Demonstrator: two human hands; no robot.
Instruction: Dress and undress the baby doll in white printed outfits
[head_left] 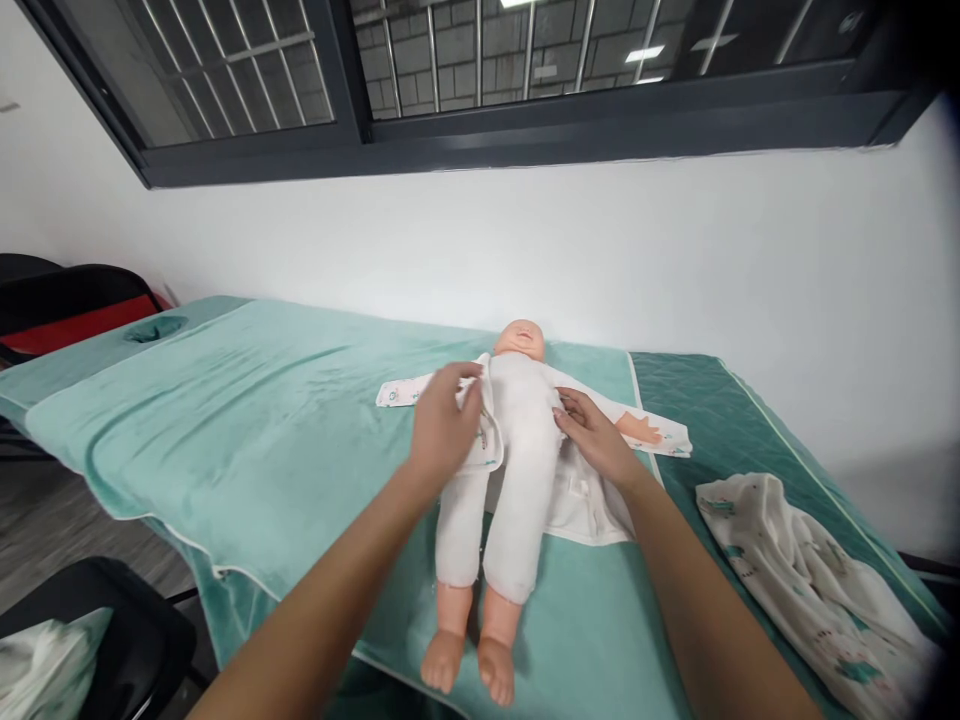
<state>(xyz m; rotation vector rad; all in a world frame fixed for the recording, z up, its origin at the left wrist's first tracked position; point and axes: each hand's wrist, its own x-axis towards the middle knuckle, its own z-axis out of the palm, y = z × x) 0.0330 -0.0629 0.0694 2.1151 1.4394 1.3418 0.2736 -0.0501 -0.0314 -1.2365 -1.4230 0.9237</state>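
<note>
A baby doll [525, 430] with a white cloth body lies on its back, its bare feet toward me. An unfastened white printed baby shirt [487, 445] is spread around it, with sleeves stretched to both sides. One front flap lies over the doll's side at the left. My left hand [444, 420] is closed at that flap's upper edge, thumb and finger on the cloth. At the doll's other side, my right hand [592, 432] rests with fingers apart against its waist. The shirt's other front [589, 500] lies open beneath that hand.
A pale green cover [300, 420] lies over the bed, with a darker quilted green part [690, 400] at the right. Folded printed baby cloth [802, 580] lies there. A black chair [112, 610] bearing cloth stands at lower left. A window [510, 120] is set in the wall behind.
</note>
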